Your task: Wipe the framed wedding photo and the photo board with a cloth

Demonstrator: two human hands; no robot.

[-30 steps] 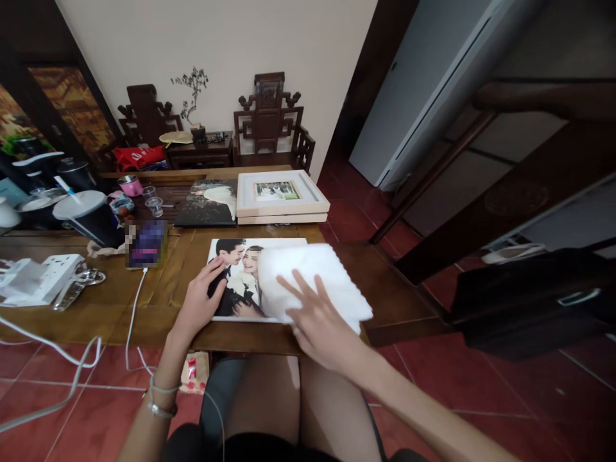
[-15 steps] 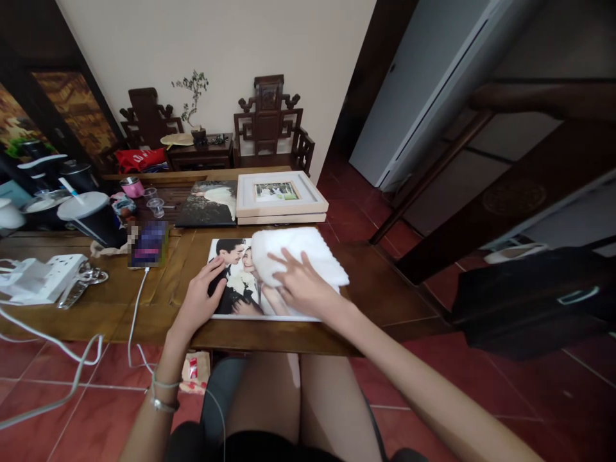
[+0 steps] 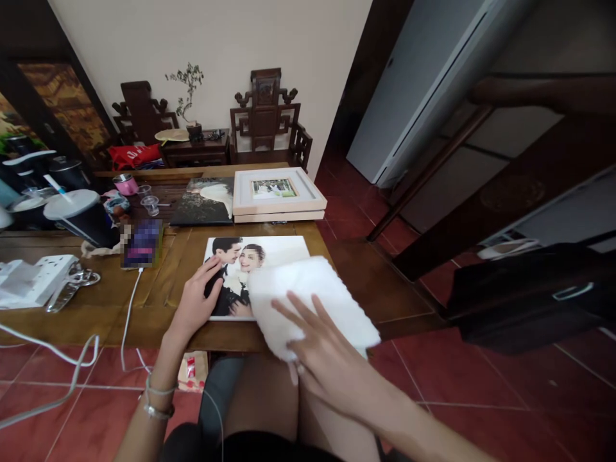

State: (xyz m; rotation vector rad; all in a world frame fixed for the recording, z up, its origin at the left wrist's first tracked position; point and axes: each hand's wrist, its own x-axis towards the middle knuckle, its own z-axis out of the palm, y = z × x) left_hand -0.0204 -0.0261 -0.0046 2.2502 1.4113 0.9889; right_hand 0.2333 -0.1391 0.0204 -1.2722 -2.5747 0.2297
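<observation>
Left hand (image 3: 198, 298) rests loosely on the photo (image 3: 244, 262); right hand (image 3: 327, 356) spreads over the cloth (image 3: 299, 276), grip unclear; hard pushing could skid the photo.

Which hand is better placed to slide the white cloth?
Probably the right hand: it lies spread on the white cloth, which partly covers the photo print. The left hand rests at the print's left edge, apart from the cloth.
</observation>
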